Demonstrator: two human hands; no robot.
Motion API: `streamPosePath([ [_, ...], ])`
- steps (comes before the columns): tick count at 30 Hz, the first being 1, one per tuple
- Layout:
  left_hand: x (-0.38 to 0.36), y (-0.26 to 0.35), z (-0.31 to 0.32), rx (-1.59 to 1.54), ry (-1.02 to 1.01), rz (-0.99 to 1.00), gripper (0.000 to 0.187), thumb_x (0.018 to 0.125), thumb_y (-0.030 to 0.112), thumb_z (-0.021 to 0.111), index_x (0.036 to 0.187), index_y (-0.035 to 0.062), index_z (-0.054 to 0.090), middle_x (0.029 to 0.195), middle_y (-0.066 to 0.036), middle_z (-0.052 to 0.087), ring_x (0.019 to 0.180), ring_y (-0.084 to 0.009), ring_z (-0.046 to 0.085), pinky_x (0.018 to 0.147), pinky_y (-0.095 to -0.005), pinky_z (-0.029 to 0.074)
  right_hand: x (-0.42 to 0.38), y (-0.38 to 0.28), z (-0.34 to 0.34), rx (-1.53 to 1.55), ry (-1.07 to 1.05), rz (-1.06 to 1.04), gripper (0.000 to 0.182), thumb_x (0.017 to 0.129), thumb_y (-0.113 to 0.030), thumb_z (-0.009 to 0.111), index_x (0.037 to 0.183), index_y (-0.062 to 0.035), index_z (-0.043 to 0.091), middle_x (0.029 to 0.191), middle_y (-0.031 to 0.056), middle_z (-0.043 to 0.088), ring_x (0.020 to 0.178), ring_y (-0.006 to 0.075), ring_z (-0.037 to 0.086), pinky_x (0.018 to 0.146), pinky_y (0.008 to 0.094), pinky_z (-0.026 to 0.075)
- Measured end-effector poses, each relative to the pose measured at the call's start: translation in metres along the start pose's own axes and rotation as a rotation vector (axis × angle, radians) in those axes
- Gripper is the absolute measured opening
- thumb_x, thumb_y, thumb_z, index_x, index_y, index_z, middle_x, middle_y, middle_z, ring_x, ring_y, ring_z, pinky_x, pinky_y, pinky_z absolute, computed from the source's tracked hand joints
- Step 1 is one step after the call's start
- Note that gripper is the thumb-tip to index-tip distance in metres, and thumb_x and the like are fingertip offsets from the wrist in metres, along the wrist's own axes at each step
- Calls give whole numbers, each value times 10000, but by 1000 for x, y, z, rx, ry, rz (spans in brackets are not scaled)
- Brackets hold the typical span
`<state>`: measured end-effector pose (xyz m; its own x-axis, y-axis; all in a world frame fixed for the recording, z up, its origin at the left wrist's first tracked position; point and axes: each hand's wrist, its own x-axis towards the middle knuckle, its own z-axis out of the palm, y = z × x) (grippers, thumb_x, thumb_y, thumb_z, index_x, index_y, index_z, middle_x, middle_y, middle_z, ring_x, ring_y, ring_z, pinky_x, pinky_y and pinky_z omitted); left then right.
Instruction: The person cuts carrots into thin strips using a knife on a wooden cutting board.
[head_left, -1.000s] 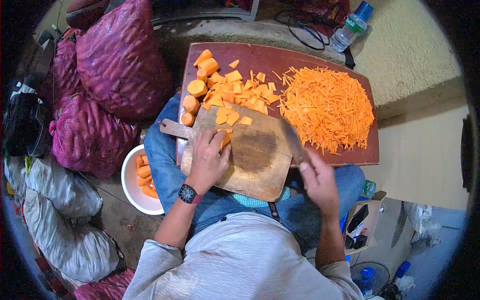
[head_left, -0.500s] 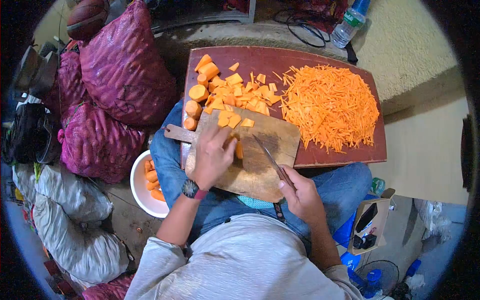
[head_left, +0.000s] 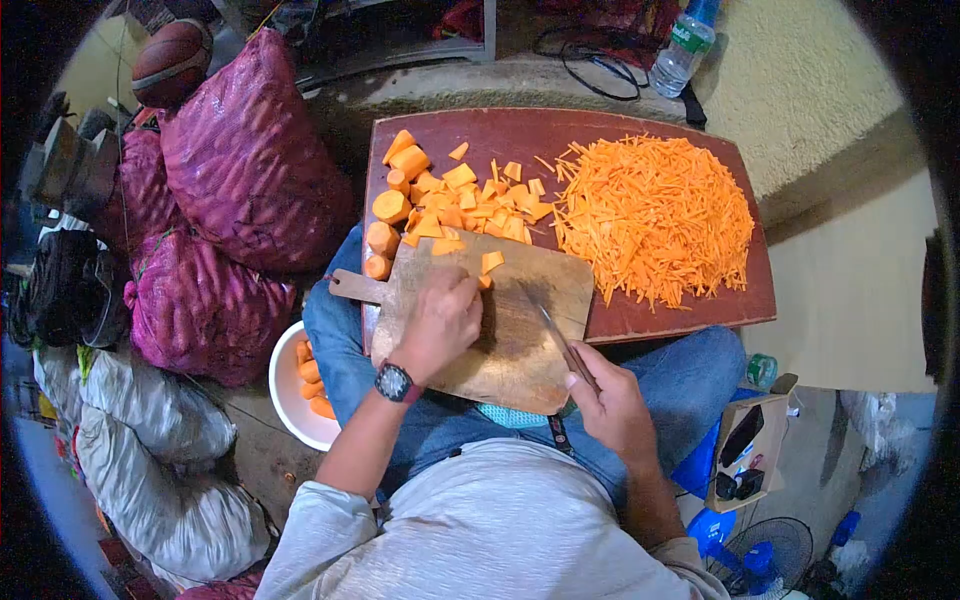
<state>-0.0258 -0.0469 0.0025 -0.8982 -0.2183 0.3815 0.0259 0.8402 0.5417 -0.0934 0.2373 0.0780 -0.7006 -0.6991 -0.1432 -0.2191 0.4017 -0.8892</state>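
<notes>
The knife [head_left: 568,345] is gripped by its handle in the right hand [head_left: 612,408], with the fingers wrapped around it and the thumb laid along its side. The blade is pointed forward and to the left over the board [head_left: 550,290]; whether the wood is touched by it cannot be told. The left hand [head_left: 440,322] is held over the left part of the board, its fingers curled and bunched together, their tips blurred; whether anything is pinched by them cannot be told. Just beside these fingertips, a few carrot slices [head_left: 491,262] are seen at the board's far side. The board is set across the near edge of the red table [head_left: 520,130], its handle pointed left. Beyond it, cut pieces [head_left: 475,200] are heaped, with thick chunks [head_left: 391,206] lined up along the table's left side. A large mound of shreds [head_left: 655,220] is piled on the right. Carrots [head_left: 312,375] are held in the white bowl [head_left: 288,400] on the floor, left of the crossed legs. A watch [head_left: 393,382] is worn on the left wrist. Full net sacks [head_left: 250,160] are stacked at the far left, and a bottle [head_left: 683,50] is stood beyond the table.
</notes>
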Motion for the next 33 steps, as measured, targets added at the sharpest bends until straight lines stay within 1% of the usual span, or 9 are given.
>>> streamPosePath([
  [7,-11,41,7,-100,-118,94,272,778,-38,673,1048,-40,700,1022,-219,661,982,-416,652,892,-492,544,-3,1,-8,-5,-7,62,404,1041,-118,674,1404,50,622,1181,297,753,1130,434,758,929,437,593],
  [9,-6,33,15,-166,-55,125,334,783,-54,661,1115,-40,699,1019,-217,660,979,-411,653,891,-500,539,-7,-4,-7,-32,21,24,405,1049,-89,670,1416,78,626,1126,238,780,1002,254,775,884,351,576],
  [10,-3,31,12,-136,-40,54,354,788,-59,660,1139,-34,695,1020,-218,660,980,-413,650,893,-503,533,-8,-4,-7,-32,26,30,405,1049,-89,670,1416,78,626,1126,238,780,1002,254,775,884,351,576],
  [12,2,23,6,-56,-34,-9,410,801,-74,652,1204,-16,690,1028,-206,664,999,-407,635,909,-506,516,-7,-5,-7,-3,-13,45,402,1044,-109,674,1412,46,623,1182,297,752,1128,433,758,934,436,592],
  [22,-15,31,6,15,-59,52,263,810,3,719,1069,35,751,1017,-132,669,1027,-357,617,950,-478,458,10,-18,-1,-5,-67,28,384,1059,-117,650,1415,17,603,1098,298,734,1043,464,748,864,459,586],
  [25,-16,38,9,-10,-141,34,254,813,12,727,1064,42,755,1010,-119,669,1012,-344,607,925,-477,437,22,-15,-1,-26,-92,-41,367,1057,-104,651,1393,41,626,994,264,720,912,362,760,813,403,570],
  [27,-19,33,14,-36,29,49,248,801,24,741,1048,42,755,1023,-113,669,999,-341,597,891,-470,427,23,-18,-3,-26,-104,-33,364,1054,-109,657,1383,44,627,1009,270,728,921,380,760,815,407,573],
  [31,-17,30,13,76,87,-16,263,780,18,749,1043,40,757,1037,-109,666,1008,-338,594,895,-467,428,18,-13,-5,-49,-87,-33,371,1049,-116,663,1384,39,626,1015,268,732,934,382,763,824,413,575],
  [33,-18,29,13,38,27,-20,286,764,18,755,1050,32,760,1050,-112,665,1012,-342,594,911,-466,436,14,-12,-6,-101,-149,-31,375,1054,-160,657,1395,-14,600,1062,283,729,984,486,736,818,510,580],
])
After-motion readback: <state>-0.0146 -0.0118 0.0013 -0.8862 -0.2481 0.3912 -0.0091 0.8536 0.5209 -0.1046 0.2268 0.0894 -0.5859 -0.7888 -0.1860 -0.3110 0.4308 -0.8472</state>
